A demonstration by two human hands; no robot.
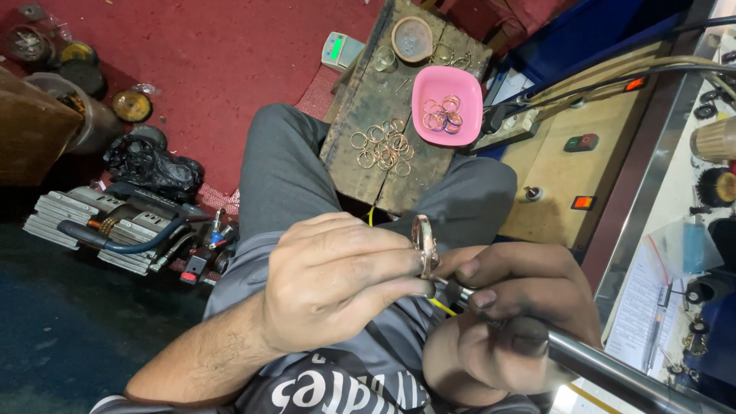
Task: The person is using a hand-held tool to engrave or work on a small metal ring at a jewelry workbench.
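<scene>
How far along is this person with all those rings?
Hard to say which rings are finished. A few rings lie in the pink bowl, set apart, perhaps done. In hand: the left hand holds one ring against the tip of a metal handpiece gripped by the right hand. A larger loose pile of rings lies on the wooden block, perhaps waiting.

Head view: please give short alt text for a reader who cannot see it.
Seen from above, a seated person's left hand pinches a copper-coloured ring against the tip of a metal tool gripped in the right hand. Beyond the knees, a worn wooden block carries loose rings and a pink bowl holding more.
</scene>
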